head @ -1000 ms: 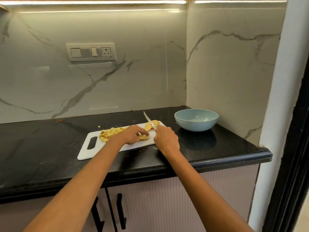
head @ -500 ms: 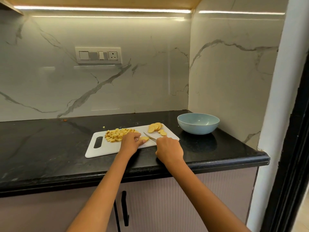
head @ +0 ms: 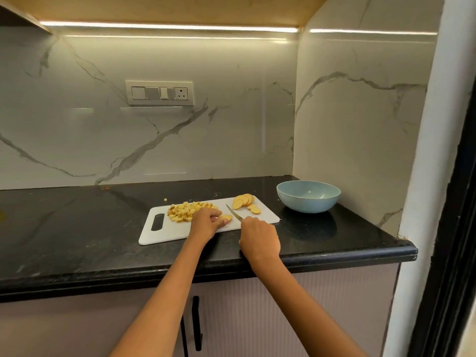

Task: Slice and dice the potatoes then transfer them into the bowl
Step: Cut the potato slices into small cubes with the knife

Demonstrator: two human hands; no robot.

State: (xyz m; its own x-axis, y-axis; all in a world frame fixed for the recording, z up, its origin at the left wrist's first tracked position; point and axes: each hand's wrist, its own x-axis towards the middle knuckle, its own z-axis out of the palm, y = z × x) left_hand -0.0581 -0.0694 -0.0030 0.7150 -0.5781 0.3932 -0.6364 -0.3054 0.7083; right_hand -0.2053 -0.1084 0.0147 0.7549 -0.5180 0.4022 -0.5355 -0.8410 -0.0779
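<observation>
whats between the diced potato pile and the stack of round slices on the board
In the head view, the left hand holding a potato slice and the knife blade lie between the diced pile and the slice stack, on the white cutting board.

One bowl [head: 308, 199]; one knife [head: 233, 212]; two hands [head: 206, 222]

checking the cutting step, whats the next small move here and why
Probably bring the knife down through the potato slices that the left hand steadies; the right hand holds the blade just beside them, and the bowl looks empty.
</observation>
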